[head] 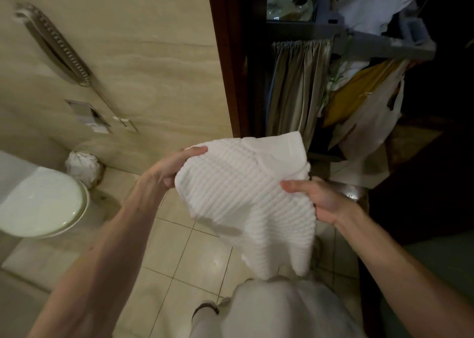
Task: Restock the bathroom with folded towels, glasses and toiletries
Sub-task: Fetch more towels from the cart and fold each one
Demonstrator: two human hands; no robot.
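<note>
A white ribbed towel (241, 199) hangs in mid-air at the centre of the view, loosely bunched, its lower corners drooping toward my legs. My left hand (171, 165) grips its upper left edge, thumb on top and fingers curled underneath. My right hand (315, 199) pinches its right edge, thumb lying across the fabric. Both hands hold the towel above the tiled floor, just inside the bathroom doorway.
A toilet (43, 204) with its lid down stands at the left, a lined waste bin (83, 165) behind it against the beige wall. A dark wooden door frame (225, 60) borders the doorway. Beyond it stands a housekeeping cart (359, 55) with a curtain, linen and bags.
</note>
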